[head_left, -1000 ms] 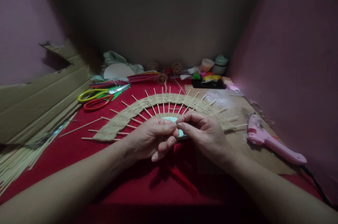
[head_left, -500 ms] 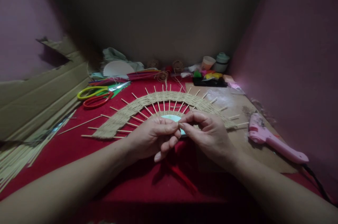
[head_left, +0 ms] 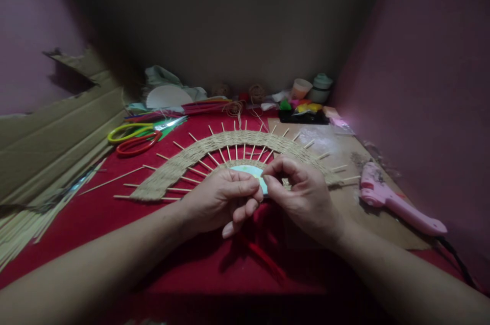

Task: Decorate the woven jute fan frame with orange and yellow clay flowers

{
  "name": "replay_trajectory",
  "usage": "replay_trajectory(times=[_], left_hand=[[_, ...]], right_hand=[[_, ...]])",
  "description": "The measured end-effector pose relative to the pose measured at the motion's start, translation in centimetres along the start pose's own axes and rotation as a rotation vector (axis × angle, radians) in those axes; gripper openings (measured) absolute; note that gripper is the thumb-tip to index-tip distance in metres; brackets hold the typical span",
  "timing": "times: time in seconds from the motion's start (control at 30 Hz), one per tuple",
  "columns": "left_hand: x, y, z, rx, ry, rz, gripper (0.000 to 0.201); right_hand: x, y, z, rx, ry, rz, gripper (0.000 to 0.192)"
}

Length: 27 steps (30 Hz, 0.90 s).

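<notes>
Hands meet at the hub (head_left: 250, 172) of the fan (head_left: 229, 149) on the red cloth: left hand (head_left: 220, 202) and right hand (head_left: 302, 197) pinch its near edge, fingertips closed. Probably weaving; next needs fine threading between sticks.

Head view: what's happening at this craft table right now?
A person works on a half-round woven fan of twine and thin sticks lying on a red cloth. The left hand and right hand meet at its pale blue centre piece, fingertips pinched together there; what they pinch is too small to tell. Scissors lie to the left, a pink glue gun to the right.
</notes>
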State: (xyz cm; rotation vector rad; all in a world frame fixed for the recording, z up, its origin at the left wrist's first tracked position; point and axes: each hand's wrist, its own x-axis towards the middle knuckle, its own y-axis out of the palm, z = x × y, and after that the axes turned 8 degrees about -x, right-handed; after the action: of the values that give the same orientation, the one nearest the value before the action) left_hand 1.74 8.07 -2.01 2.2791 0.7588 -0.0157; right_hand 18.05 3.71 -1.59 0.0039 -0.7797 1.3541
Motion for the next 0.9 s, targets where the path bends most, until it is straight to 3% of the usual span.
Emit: replay_trajectory(times=[0.1,0.2,0.33,0.4,0.47,0.6,0.8,0.9], left_hand=[[-0.2,0.0,-0.3,0.024,0.016,0.0,0.021],[-0.6,0.3,-0.7,0.18,0.133,-0.12,0.02],[-1.1,0.6,-0.9,0.683,0.586,-0.34,0.012],[-1.1,0.6,-0.8,1.005,0.815,-0.38,0.017],[-1.2,0.4,-0.6,1.279,0.955,-0.354,0.022],[-1.2,0.1,-0.5,1.494,1.024,-0.27,0.025],[-1.5,0.2,-0.6,1.577,1.182,-0.21,0.015],[-1.8,0.5,-0.8,1.541,1.141,-0.171,0.013]], right_hand=[[0.5,-0.1,-0.5,0.281,0.253,0.044,0.007],[0.9,0.0,-1.0,0.621,0.462,0.128,0.014],[1.2,0.3,-1.0,0.87,0.623,0.178,0.012],[1.2,0.5,-0.7,0.917,0.642,0.198,0.009],[1.0,0.7,-0.5,0.944,0.63,0.227,0.009],[0.5,1.0,-0.4,0.962,0.613,0.264,0.015],[0.4,1.2,-0.6,0.975,0.705,0.32,0.012],[0.3,1.3,-0.4,1.011,0.739,0.379,0.014]])
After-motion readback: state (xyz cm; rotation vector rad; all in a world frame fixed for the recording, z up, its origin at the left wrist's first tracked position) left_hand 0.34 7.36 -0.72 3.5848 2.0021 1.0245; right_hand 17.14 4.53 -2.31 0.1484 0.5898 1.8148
